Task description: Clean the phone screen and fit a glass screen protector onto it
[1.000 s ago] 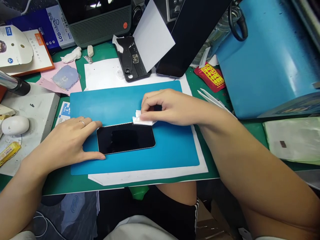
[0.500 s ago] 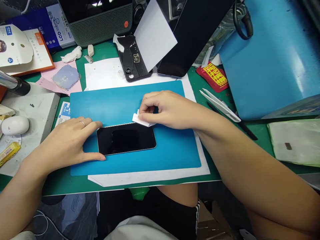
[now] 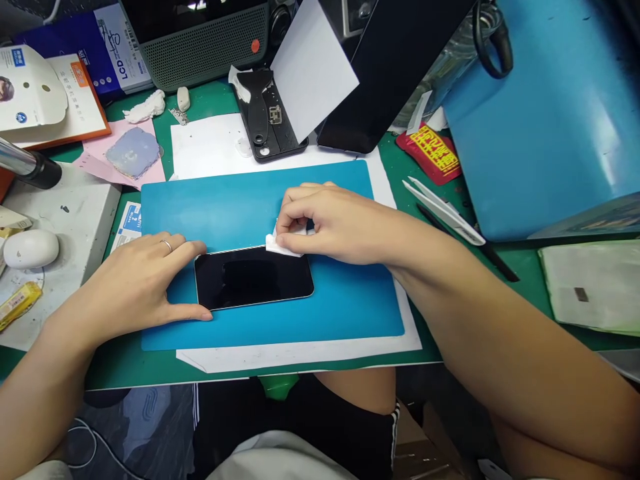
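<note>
One small white rounded case [image 3: 31,249] sits at the far left, on a pale box [image 3: 83,200]. Next to it, I see the person's left hand [image 3: 133,287] with thumb and forefinger clamped on opposite edges of a black-screened phone [image 3: 255,283], at its left end. The phone lies flat, screen up, on a blue mat [image 3: 345,307], tilted slightly. At the phone's upper right edge is a folded white wipe [image 3: 281,247], pinched between the thumb and fingers of the right hand [image 3: 325,223]. Farther right, beyond the forearm, lie a red packet [image 3: 431,153] and white tweezers [image 3: 447,212], then a pale plastic bag [image 3: 600,283].
</note>
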`<action>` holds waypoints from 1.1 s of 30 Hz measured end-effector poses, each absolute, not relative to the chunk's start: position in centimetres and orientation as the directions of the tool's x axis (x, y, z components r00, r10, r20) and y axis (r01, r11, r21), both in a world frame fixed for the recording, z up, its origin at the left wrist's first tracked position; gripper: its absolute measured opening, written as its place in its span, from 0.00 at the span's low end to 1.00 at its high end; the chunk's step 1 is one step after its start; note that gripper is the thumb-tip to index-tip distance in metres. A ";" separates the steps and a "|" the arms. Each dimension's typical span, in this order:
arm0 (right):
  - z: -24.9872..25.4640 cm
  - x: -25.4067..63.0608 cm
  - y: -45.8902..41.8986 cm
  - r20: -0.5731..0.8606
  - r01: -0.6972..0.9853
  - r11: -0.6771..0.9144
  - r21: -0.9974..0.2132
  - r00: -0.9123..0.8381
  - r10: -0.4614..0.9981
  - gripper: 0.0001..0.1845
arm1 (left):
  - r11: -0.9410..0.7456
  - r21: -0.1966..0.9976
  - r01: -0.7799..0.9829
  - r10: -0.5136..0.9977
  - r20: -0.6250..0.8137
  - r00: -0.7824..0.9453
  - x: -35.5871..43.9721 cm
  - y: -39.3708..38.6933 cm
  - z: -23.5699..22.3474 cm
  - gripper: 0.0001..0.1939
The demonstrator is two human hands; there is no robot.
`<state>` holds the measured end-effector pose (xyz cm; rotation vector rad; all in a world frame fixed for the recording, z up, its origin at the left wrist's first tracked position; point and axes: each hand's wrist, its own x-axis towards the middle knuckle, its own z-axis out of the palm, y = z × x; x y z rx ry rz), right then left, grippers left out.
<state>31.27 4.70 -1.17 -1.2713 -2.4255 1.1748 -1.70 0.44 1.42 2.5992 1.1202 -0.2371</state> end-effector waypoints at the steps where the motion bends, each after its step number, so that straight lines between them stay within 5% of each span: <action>1: -1.2 31.4 4.8 -0.193 0.616 0.329 -0.715 -0.627 0.755 0.12 | -0.653 0.203 0.730 0.680 -0.268 0.683 -1.7 0.4 1.4 0.49; 10: -0.3 33.2 6.3 -0.229 0.468 0.147 -0.872 -0.653 0.722 0.12 | -0.623 0.215 0.752 0.708 -0.255 0.659 -2.0 0.4 1.5 0.46; 20: -0.3 33.8 6.3 -0.253 0.526 0.364 -0.769 -0.773 0.582 0.18 | -0.662 0.130 0.739 0.695 -0.262 0.669 -1.9 0.1 1.5 0.46; 33: 1.0 33.6 5.7 -0.316 0.581 0.415 -0.700 -0.773 0.550 0.14 | -0.612 0.186 0.768 0.724 -0.259 0.640 -1.9 0.0 1.9 0.38</action>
